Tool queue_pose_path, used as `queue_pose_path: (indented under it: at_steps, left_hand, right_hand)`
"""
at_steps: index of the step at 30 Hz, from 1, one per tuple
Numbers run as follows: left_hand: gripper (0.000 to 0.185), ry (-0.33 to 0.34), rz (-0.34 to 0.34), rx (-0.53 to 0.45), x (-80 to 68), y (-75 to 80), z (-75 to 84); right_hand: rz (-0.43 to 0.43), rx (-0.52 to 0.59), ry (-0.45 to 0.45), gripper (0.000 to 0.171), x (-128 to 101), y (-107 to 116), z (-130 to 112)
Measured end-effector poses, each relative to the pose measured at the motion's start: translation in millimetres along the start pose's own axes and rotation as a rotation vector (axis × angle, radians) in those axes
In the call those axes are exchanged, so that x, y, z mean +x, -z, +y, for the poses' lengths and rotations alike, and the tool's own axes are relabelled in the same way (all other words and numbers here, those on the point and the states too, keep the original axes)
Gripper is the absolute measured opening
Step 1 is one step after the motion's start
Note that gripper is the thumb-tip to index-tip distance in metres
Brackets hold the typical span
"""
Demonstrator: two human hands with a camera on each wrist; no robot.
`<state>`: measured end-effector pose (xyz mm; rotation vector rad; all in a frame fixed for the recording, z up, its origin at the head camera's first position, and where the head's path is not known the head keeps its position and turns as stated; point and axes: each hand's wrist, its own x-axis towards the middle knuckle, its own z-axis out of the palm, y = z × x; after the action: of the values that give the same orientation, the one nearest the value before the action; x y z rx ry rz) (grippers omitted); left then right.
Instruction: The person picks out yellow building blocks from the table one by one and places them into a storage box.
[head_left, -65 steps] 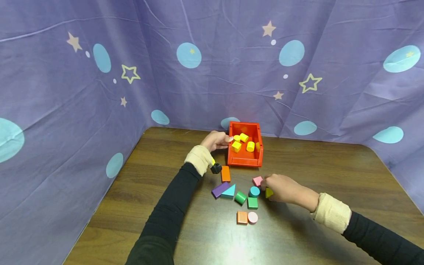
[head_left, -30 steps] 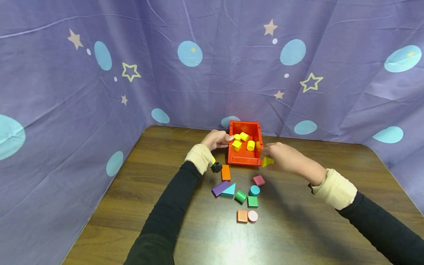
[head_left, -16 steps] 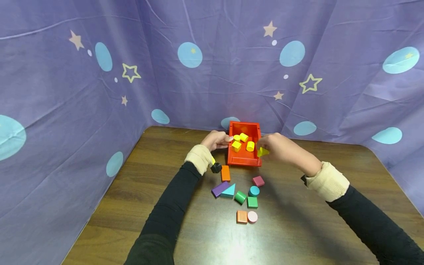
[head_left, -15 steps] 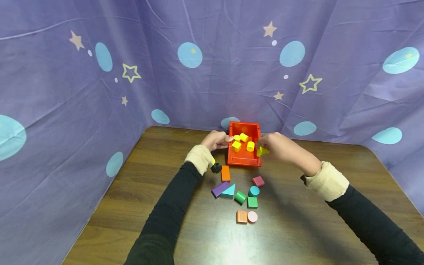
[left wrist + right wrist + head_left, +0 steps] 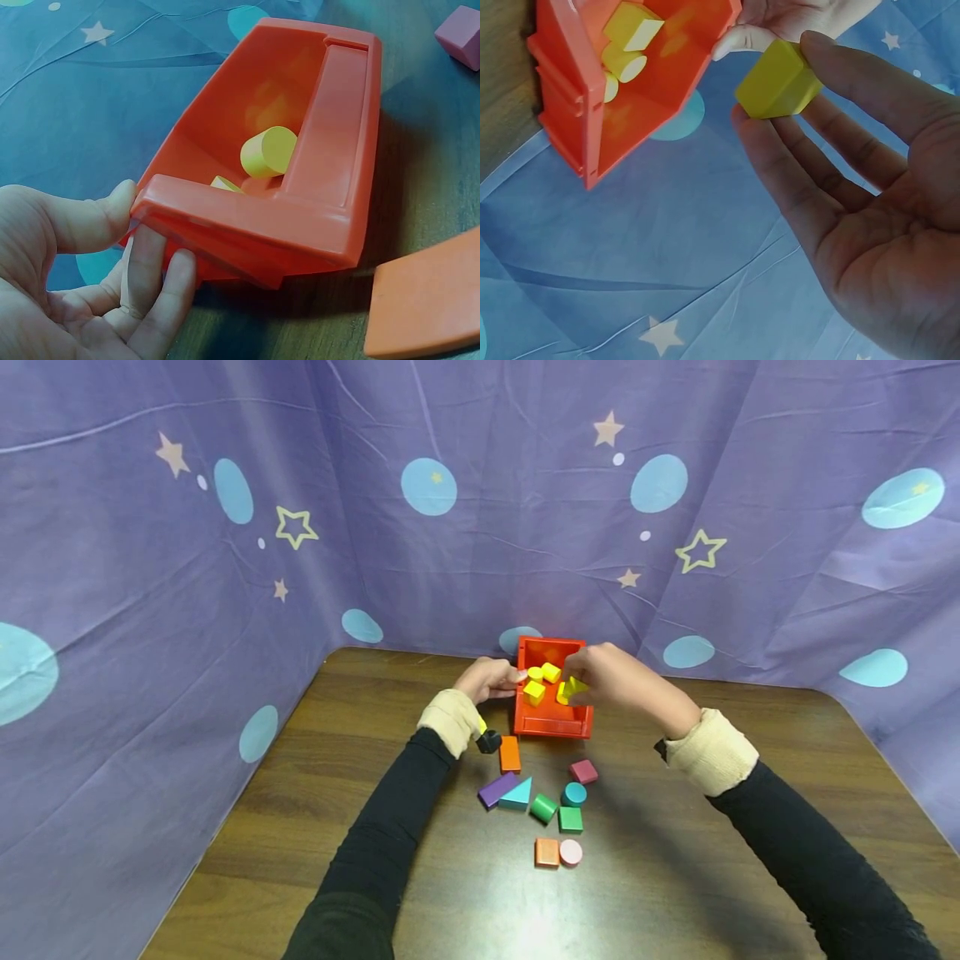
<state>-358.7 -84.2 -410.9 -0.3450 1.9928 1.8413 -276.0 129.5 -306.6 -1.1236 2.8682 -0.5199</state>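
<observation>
A red bin (image 5: pixel 551 725) stands at the table's far middle, with several yellow blocks (image 5: pixel 535 691) inside. My left hand (image 5: pixel 504 676) grips its left wall; in the left wrist view the thumb (image 5: pixel 97 217) lies on the rim of the bin (image 5: pixel 337 135) and the fingers curl beneath. A yellow cylinder (image 5: pixel 268 150) lies in it. My right hand (image 5: pixel 581 675) hovers over the bin's right side. It pinches a yellow wedge block (image 5: pixel 778 79) between thumb and fingers, above the bin (image 5: pixel 562 112).
Loose blocks lie on the wooden table (image 5: pixel 712 868) in front of the bin: an orange slab (image 5: pixel 510 753), a purple block (image 5: pixel 497 790), a teal triangle (image 5: pixel 519 795), a green cylinder (image 5: pixel 543 808), a maroon block (image 5: pixel 583 771), a pink cylinder (image 5: pixel 571 852). A purple curtain (image 5: pixel 225 568) closes in the back and sides.
My right hand picked the yellow wedge up off the table beside the teal cylinder and carried it away and left, to above the bin. The left hand stayed on the bin.
</observation>
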Motion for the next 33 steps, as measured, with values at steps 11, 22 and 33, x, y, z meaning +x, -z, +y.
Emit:
queue_pose_path:
  at_steps: [11,22,33]
  left_hand:
    - [0.035,-0.01,0.003,-0.001,-2.7,-0.2,0.5]
    - [0.035,0.0,-0.007,-0.011,-1.7,0.9,0.5]
    - [0.035,-0.002,-0.014,-0.012,-2.4,0.2,0.3]
  right_hand:
    - [-0.043,0.024,-0.033,0.023,25,3,-6]
    - [-0.108,-0.017,-0.074,0.019,45,-4,0]
    - [-0.209,-0.102,-0.137,0.02,68,-12,-1]
